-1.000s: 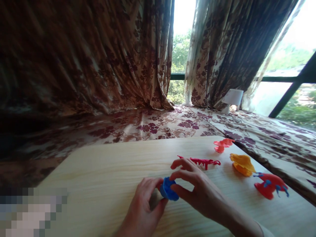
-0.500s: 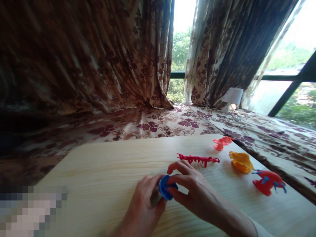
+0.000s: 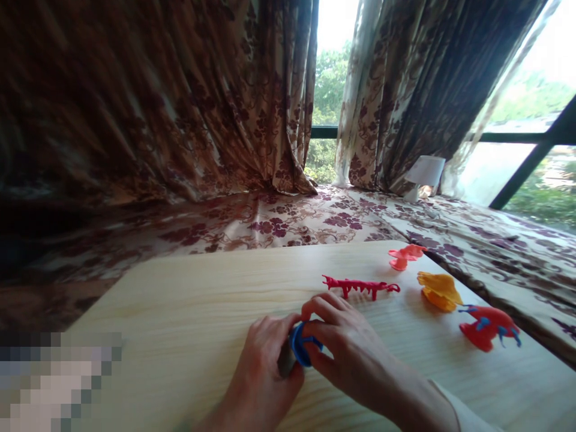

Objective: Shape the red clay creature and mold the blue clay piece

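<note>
A small round blue piece (image 3: 297, 347), looking like modelling clay, is held between both hands over the table's near side. My left hand (image 3: 265, 369) is closed around its left side, thumb below and fingers above. From the right, my right hand (image 3: 355, 342) pinches it, its thumb and fingertips on the blue edge. The fingers partly hide the piece, so its full shape cannot be made out. Just beyond my right hand stands a long, thin dark-pink figure (image 3: 360, 287) with short legs and a curled end.
The pale wooden table (image 3: 180, 306) has rounded corners. Along its right side stand a coral figure (image 3: 407, 254), a yellow-orange figure (image 3: 440, 292) and a red figure with blue parts (image 3: 490, 327). Behind are a flowered cloth (image 3: 270, 228), a white lamp (image 3: 425, 170) and curtains (image 3: 202, 108).
The blue piece has turned slightly and shows more edge-on between the hands. My right fingers have shifted a little left, nearer the left fingertips. The figures stay put.
</note>
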### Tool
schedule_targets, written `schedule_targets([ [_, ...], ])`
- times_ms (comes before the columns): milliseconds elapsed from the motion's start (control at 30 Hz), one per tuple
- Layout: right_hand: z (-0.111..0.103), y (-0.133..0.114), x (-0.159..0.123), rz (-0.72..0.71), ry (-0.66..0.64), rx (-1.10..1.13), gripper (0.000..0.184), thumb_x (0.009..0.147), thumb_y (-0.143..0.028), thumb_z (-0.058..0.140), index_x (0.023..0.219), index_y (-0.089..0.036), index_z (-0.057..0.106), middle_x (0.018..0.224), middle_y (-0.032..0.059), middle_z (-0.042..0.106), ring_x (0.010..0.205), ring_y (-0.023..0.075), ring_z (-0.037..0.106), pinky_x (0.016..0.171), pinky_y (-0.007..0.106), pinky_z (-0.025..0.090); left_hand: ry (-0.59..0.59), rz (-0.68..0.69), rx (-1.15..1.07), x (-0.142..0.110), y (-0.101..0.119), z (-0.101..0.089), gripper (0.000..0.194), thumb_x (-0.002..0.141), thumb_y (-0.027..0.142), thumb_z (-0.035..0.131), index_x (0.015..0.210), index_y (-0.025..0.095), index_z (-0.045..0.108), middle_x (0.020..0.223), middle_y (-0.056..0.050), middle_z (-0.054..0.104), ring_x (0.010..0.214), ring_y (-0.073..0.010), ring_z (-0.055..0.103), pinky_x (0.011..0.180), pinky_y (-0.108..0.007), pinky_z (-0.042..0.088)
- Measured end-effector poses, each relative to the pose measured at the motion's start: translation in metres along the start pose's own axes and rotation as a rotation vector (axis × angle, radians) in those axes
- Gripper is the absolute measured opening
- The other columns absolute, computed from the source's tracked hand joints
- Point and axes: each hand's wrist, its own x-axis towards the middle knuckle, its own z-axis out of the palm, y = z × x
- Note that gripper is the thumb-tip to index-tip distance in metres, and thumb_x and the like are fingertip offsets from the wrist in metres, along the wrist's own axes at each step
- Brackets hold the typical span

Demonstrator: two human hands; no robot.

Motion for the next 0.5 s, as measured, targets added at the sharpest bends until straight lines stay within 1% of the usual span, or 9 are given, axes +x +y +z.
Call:
schedule_targets([
  [67,-0.003,0.001,0.000,-0.005,0.016,0.008,0.012,0.076,-0.008,0.066,0.078,-0.019,0.064,0.098,0.0035,0.062,0.093,0.0203,0.054,0.080,0.032,0.046,-0.020,-0.027,-0.008,0.001,0.000,-0.001,0.048,0.063,0.001,0.054,0.107,0.020,0.060,0.093,-0.004,0.069,0.089,-0.0230,0.060,0.084,-0.041,0.047],
  [133,-0.008,0.006,-0.001,0.014,0.075,0.058,0.013,0.079,-0.014,0.065,0.089,-0.022,0.065,0.108,0.0049,0.059,0.099,0.0207,0.055,0.085,0.033,0.047,-0.028,-0.089,-0.035,0.005,-0.004,-0.003,0.037,0.066,0.005,0.058,0.100,0.021,0.063,0.093,-0.005,0.068,0.092,-0.0238,0.059,0.085,-0.041,0.046],
  [167,-0.011,0.010,-0.001,0.034,0.123,0.088,0.016,0.082,-0.017,0.064,0.097,-0.023,0.064,0.115,0.0061,0.057,0.103,0.0208,0.055,0.087,0.034,0.047,-0.017,-0.129,-0.054,0.007,-0.007,-0.004,0.031,0.068,0.009,0.060,0.097,0.021,0.064,0.095,-0.005,0.067,0.094,-0.0247,0.058,0.086,-0.041,0.045],
  [200,-0.013,0.015,-0.001,0.060,0.179,0.113,0.023,0.084,-0.020,0.062,0.106,-0.023,0.062,0.119,0.0076,0.054,0.106,0.0206,0.055,0.088,0.033,0.047,-0.006,-0.174,-0.077,0.011,-0.011,-0.006,0.025,0.070,0.015,0.063,0.094,0.021,0.066,0.096,-0.006,0.067,0.096,-0.0257,0.057,0.087,-0.042,0.045],
  [233,-0.014,0.019,-0.002,0.079,0.235,0.121,0.024,0.087,-0.022,0.058,0.111,-0.024,0.060,0.121,0.0083,0.053,0.107,0.0202,0.055,0.088,0.033,0.047,0.032,-0.219,-0.100,0.014,-0.016,-0.009,0.021,0.070,0.020,0.066,0.091,0.020,0.067,0.097,-0.008,0.066,0.098,-0.0269,0.055,0.089,-0.043,0.043],
  [300,-0.012,0.027,-0.002,0.089,0.277,0.117,0.021,0.090,-0.021,0.053,0.110,-0.024,0.060,0.116,0.0080,0.056,0.105,0.0194,0.057,0.087,0.032,0.049,0.102,-0.309,-0.152,0.021,-0.024,-0.015,0.019,0.067,0.026,0.069,0.084,0.018,0.069,0.097,-0.010,0.064,0.099,-0.0292,0.054,0.092,-0.046,0.041],
  [400,-0.002,0.032,-0.002,0.063,0.224,0.122,0.019,0.090,-0.018,0.050,0.104,-0.024,0.062,0.108,0.0070,0.060,0.099,0.0194,0.061,0.084,0.031,0.050,0.147,-0.377,-0.231,0.028,-0.029,-0.027,0.015,0.067,0.031,0.069,0.073,0.017,0.068,0.091,-0.011,0.064,0.096,-0.0295,0.055,0.092,-0.046,0.040],
  [433,0.002,0.032,-0.002,0.053,0.204,0.133,0.019,0.090,-0.017,0.050,0.103,-0.024,0.062,0.106,0.0065,0.062,0.097,0.0190,0.062,0.083,0.031,0.051,0.148,-0.384,-0.252,0.029,-0.029,-0.030,0.016,0.068,0.033,0.068,0.071,0.017,0.068,0.090,-0.010,0.065,0.095,-0.0286,0.056,0.091,-0.044,0.041],
  [500,0.010,0.030,-0.003,0.046,0.188,0.170,0.019,0.091,-0.016,0.049,0.103,-0.024,0.062,0.103,0.0057,0.063,0.093,0.0177,0.064,0.081,0.029,0.052,0.126,-0.400,-0.314,0.028,-0.027,-0.034,0.020,0.071,0.036,0.067,0.075,0.017,0.069,0.088,-0.009,0.068,0.091,-0.0263,0.059,0.089,-0.041,0.044],
])
